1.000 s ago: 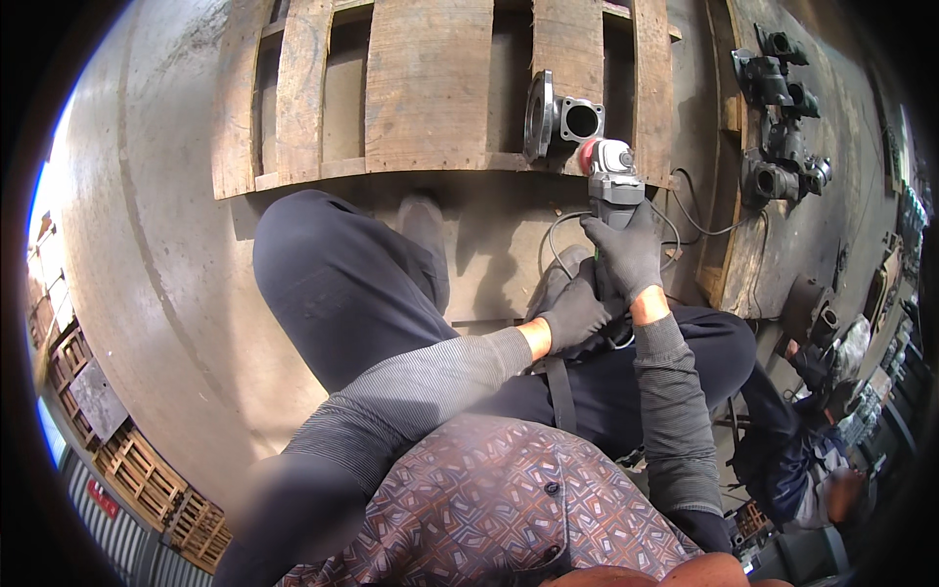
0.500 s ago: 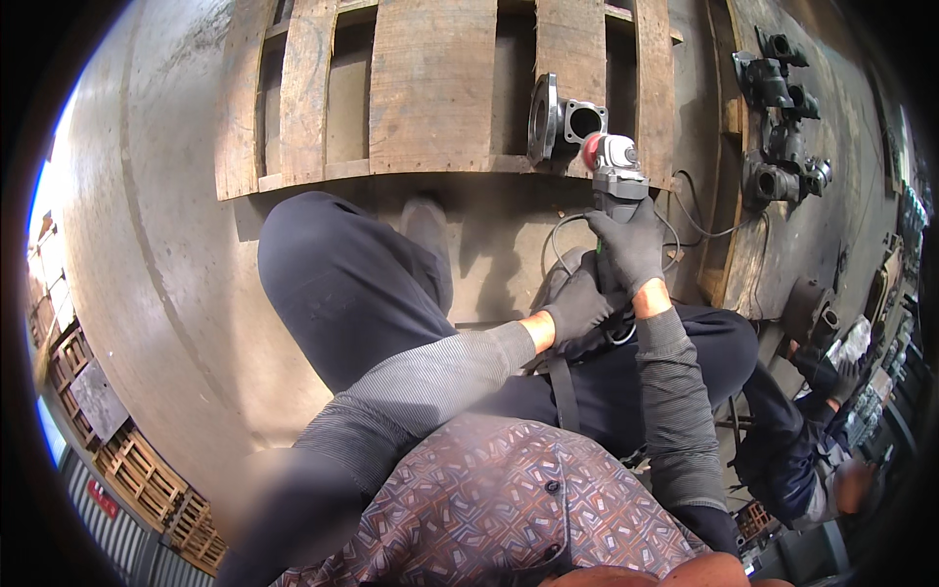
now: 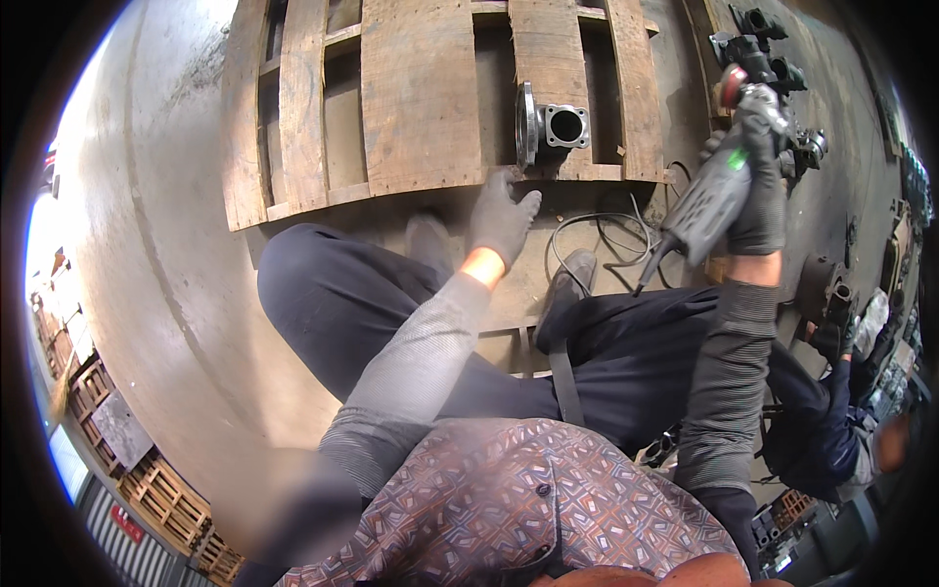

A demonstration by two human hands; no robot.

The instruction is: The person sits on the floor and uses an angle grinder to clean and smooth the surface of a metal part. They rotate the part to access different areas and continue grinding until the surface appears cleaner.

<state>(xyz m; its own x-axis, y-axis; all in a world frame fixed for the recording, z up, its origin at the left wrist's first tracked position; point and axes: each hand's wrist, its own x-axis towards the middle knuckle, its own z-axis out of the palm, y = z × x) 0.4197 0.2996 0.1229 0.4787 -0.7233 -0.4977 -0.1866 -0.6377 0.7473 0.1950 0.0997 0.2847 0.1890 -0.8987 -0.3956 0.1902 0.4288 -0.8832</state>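
Note:
My right hand [image 3: 758, 201], in a dark glove, is closed round an angle grinder [image 3: 709, 196] with a grey body and a red disc at its head. It holds the tool up on the right, over the far wooden surface with the castings. My left hand [image 3: 501, 220], gloved in grey, is empty with its fingers apart, just short of the pallet's near edge. Beyond its fingertips a metal flanged pipe fitting [image 3: 565, 125] lies on the wooden pallet [image 3: 421, 108], its square flange and round bore facing me and a larger round flange at its left.
Several dark metal castings [image 3: 748, 59] lie on a wooden surface at the right, partly behind the grinder. A black cable [image 3: 611, 220] loops on the floor near my foot. Another person [image 3: 831, 430] sits at the far right. Stacked pallets [image 3: 161, 499] stand at the lower left.
The grinder has swung up and right, away from the fitting, in my right hand alone. My left hand has let go of it and moved left and forward toward the pallet.

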